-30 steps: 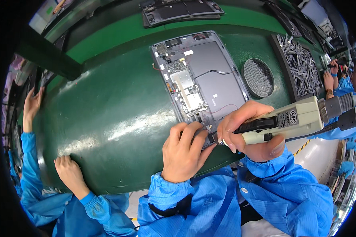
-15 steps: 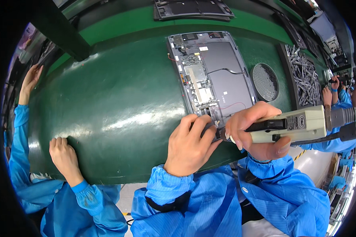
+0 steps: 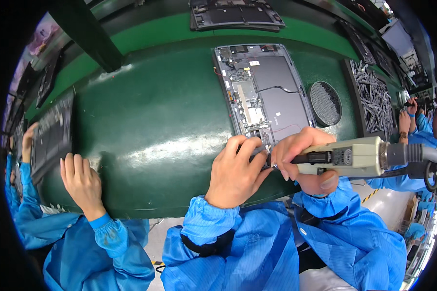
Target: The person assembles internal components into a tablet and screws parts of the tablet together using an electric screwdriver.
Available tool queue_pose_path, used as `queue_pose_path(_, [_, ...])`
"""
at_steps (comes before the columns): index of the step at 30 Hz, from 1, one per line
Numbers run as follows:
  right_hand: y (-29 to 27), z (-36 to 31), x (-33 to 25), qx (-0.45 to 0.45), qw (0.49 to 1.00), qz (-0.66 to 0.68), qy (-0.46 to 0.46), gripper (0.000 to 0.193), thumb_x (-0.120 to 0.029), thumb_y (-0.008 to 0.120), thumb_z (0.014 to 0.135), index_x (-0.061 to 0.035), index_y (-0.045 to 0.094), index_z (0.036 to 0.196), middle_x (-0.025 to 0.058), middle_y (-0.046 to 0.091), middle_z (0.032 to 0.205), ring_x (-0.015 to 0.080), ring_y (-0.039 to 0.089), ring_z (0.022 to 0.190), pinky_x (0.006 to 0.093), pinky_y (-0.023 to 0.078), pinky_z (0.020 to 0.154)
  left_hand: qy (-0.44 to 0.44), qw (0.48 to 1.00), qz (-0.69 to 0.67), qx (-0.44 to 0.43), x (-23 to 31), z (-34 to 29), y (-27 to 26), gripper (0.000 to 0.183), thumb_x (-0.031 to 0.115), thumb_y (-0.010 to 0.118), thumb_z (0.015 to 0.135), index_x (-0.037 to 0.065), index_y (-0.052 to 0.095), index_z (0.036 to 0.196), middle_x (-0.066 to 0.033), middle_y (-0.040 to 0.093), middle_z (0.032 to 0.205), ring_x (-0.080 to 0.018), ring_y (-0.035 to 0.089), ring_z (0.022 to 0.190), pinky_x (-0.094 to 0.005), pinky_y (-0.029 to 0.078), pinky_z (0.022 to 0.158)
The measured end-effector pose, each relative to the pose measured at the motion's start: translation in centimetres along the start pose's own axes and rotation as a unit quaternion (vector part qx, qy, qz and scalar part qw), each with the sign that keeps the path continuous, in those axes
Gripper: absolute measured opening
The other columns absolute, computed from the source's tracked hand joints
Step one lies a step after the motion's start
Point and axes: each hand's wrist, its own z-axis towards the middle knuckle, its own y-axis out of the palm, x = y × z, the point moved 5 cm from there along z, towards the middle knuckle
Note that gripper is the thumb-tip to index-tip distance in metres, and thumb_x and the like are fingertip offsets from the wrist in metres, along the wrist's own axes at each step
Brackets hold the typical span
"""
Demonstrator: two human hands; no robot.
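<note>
An opened tablet-like device (image 3: 281, 97) lies on the green table, its circuit boards and wide dark battery area exposed. My right hand (image 3: 303, 162) grips a cream electric screwdriver (image 3: 357, 159), held roughly level with its cable end to the right. At the device's near edge, my left hand (image 3: 238, 174) is closed, thumb and fingers together by the driver's tip. Whatever sits between those fingers is hidden, and so is the tip itself. A black cable (image 3: 279, 89) runs across the device, and a thin red wire lies near my hands.
Right of the device stands a round dish of small parts (image 3: 325, 103), then a dark tray heaped with grey strips (image 3: 372, 97). Another opened device (image 3: 238, 13) lies at the back. A co-worker's hand (image 3: 81, 182) rests on the table's left, beside a dark panel (image 3: 53, 131).
The co-worker on the left has brought a dark panel over the table's left end. My screwdriver has shifted slightly left and turned more level. My left hand keeps its place at the device's edge.
</note>
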Motion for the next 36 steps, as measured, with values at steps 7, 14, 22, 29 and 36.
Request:
queue_pose_path(7, [-2.1, 0.3, 0.2, 0.109, 0.985, 0.103, -0.089, 0.073, -0.063, 0.055, 0.082, 0.0059, 0.054, 0.104, 0.0036, 0.053, 0.061, 0.0127, 0.053, 0.056, 0.0312, 0.048, 0.063, 0.005, 0.999, 0.021, 0.039, -0.5, 0.1, 0.3, 0.033, 0.013, 0.081, 0.056, 0.006, 0.063, 0.083, -0.0048, 0.058, 0.101, -0.0295, 0.053, 0.092, -0.0385, 0.050, 0.067])
queue_pose_path(14, [-18.5, -4.7, -1.3, 0.386, 0.910, 0.030, -0.150, 0.045, -0.040, 0.049, 0.094, 0.0034, 0.056, 0.102, 0.0010, 0.049, 0.057, 0.0115, 0.051, 0.054, 0.0309, 0.049, 0.063, -0.027, 0.996, 0.036, 0.081, 1.3, 1.1, -0.3, 0.039, 0.017, 0.084, 0.058, 0.005, 0.063, 0.089, -0.0120, 0.056, 0.105, -0.0311, 0.052, 0.093, -0.0378, 0.047, 0.075])
queue_pose_path(22, [-18.8, -7.3, -1.9, 0.542, 0.794, -0.194, -0.197, 0.027, -0.009, 0.064, 0.085, 0.0022, 0.055, 0.108, 0.0074, 0.058, 0.088, 0.0136, 0.055, 0.078, 0.0302, 0.047, 0.078, -0.324, 0.943, 0.080, 0.006, -1.6, 0.1, -0.2, 0.034, 0.033, 0.073, 0.077, 0.001, 0.062, 0.082, -0.0157, 0.060, 0.077, -0.0360, 0.060, 0.072, -0.0433, 0.047, 0.064])
queue_pose_path(29, [-10.9, -7.3, 1.7, 0.221, 0.923, -0.311, 0.044, 0.036, -0.009, 0.073, 0.075, 0.0032, 0.059, 0.106, 0.0158, 0.059, 0.098, 0.0185, 0.063, 0.076, 0.0277, 0.049, 0.059, -0.332, 0.941, 0.011, -0.072, -3.1, 0.5, -0.5, 0.036, 0.032, 0.067, 0.084, -0.002, 0.060, 0.074, -0.0134, 0.062, 0.060, -0.0233, 0.058, 0.051, -0.0368, 0.045, 0.051])
queue_pose_path(36, [-9.5, -4.8, 5.0, 0.135, 0.945, 0.161, 0.249, 0.048, -0.018, 0.065, 0.087, 0.0092, 0.047, 0.122, 0.0107, 0.060, 0.101, 0.0149, 0.063, 0.072, 0.0268, 0.058, 0.060, -0.343, 0.858, -0.234, -0.304, -7.2, 3.3, -0.6, 0.031, 0.030, 0.064, 0.089, 0.000, 0.064, 0.081, -0.0039, 0.061, 0.064, -0.0085, 0.053, 0.051, -0.0230, 0.042, 0.046])
